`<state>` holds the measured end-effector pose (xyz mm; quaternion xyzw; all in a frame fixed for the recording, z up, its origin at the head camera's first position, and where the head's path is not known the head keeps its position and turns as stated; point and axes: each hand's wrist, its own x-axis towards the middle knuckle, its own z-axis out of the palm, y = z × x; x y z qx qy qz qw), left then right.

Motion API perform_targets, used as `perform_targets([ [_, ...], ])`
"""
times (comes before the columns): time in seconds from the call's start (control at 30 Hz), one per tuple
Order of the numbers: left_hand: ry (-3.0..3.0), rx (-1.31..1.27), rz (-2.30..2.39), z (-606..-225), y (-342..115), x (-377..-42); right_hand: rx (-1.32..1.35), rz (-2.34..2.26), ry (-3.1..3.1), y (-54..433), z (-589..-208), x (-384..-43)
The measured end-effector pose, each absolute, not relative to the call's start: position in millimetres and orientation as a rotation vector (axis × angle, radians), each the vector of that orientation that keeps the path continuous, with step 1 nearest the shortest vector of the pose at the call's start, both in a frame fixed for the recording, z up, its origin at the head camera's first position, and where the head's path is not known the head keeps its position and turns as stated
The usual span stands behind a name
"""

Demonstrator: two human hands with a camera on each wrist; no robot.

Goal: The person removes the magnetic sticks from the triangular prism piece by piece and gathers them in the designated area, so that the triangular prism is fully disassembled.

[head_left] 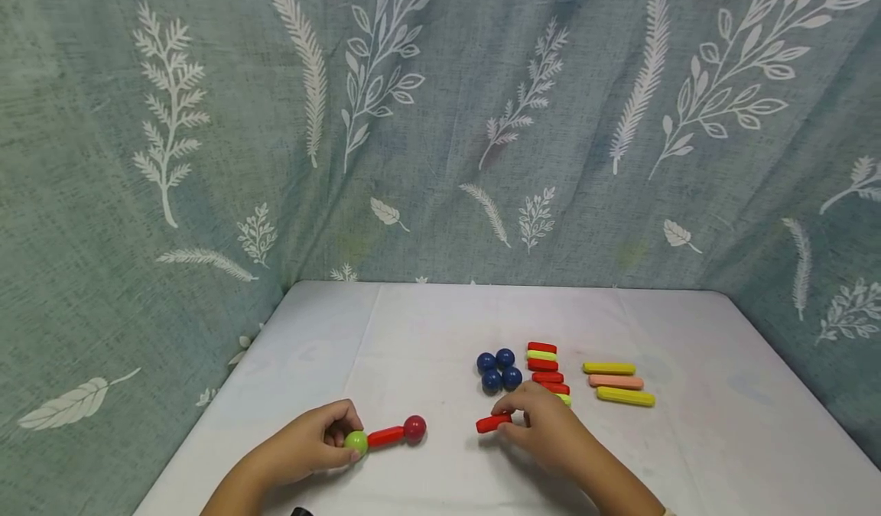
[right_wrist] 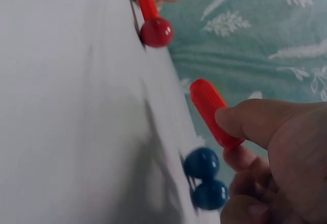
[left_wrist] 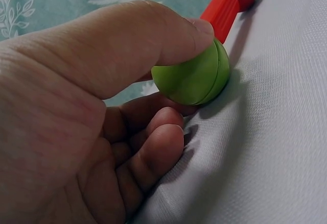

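Observation:
My left hand (head_left: 313, 439) pinches a green ball (left_wrist: 191, 76) between thumb and fingers, low at the white cloth. From that ball a red stick (head_left: 386, 436) runs to a dark red ball (head_left: 415, 429), the three joined in a line. Held in my right hand (head_left: 544, 428) is a loose short red stick (right_wrist: 212, 112), raised off the table and pointing toward the joined piece, apart from it. Just behind the right hand lie several short red and yellow-green sticks (head_left: 542, 365), partly hidden by its fingers.
Several dark blue balls (head_left: 492, 381) sit together left of the short sticks. Farther right lie two longer yellow sticks (head_left: 625, 397) with an orange one (head_left: 616, 382) between them. A leaf-patterned curtain (head_left: 440, 118) stands behind the white table (head_left: 413, 325). A small black object (head_left: 300, 511) shows at the front edge.

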<state>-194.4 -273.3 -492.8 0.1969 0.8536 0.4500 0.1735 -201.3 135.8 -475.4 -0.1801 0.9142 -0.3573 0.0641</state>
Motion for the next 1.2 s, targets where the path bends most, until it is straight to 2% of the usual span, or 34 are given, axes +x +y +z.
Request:
perform_targets([
  [0.67,2.419,0.545,1.284,-496,-274,-195,-0.119,-0.980,2.899,189,-473,-193],
  [1.2,2.424,0.530,1.280,-494,-273,-193,-0.053,-0.864,2.849,196,-484,-200],
])
